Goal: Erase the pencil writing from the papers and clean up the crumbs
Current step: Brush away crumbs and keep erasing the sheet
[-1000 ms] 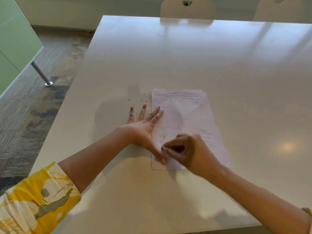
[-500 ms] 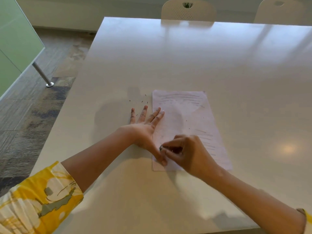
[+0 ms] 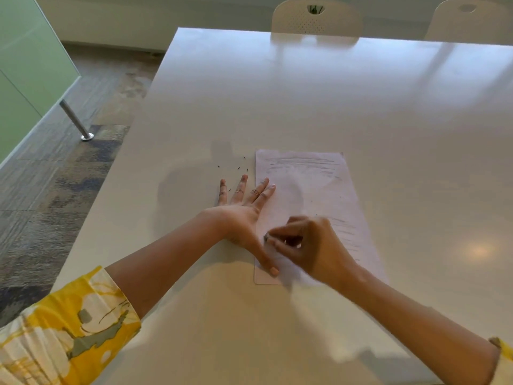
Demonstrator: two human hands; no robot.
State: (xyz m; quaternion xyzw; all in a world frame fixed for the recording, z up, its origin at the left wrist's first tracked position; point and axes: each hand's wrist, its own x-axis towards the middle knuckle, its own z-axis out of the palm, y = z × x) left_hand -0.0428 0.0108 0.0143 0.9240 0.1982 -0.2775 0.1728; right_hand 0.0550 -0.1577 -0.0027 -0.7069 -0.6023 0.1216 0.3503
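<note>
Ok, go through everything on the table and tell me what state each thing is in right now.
paper: flat on the table, pencil lines left at top and right
left hand: spread flat, pinning the paper's left edge
right hand: pinching a small dark eraser against the paper
crumbs: scattered on the table

Motion blurs the right hand, hiding the eraser it pinches but for a dark tip; it covers the paper's near corner, whose pencil lines are too faint to read; the bench runs off right
</note>
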